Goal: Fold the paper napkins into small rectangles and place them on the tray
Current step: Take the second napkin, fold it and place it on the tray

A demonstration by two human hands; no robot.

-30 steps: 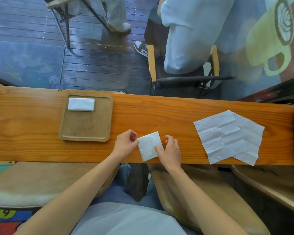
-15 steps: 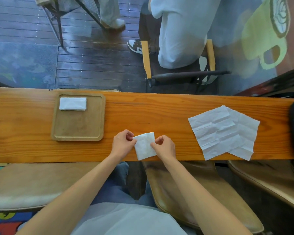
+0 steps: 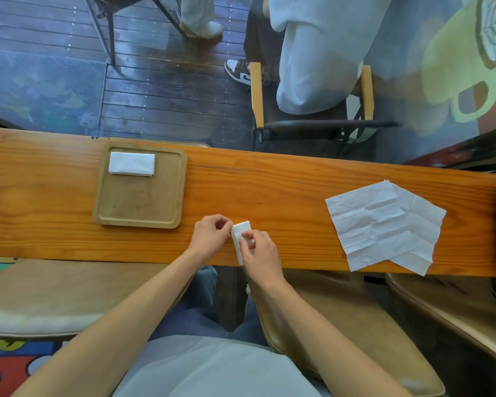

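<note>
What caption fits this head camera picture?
Both hands fold a napkin beside the tray.

A person's left hand [image 3: 209, 234] and right hand [image 3: 259, 253] pinch a small folded white paper napkin [image 3: 239, 234] on a long orange-brown wooden counter [image 3: 284, 196]; a square wooden tray [image 3: 139, 207] lies left of the left hand, crumpled unfolded white napkins [image 3: 384, 224] right of the right hand.

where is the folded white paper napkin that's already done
In the head view, the folded white paper napkin lies in the far left corner of the square wooden tray, left of both hands.
</note>
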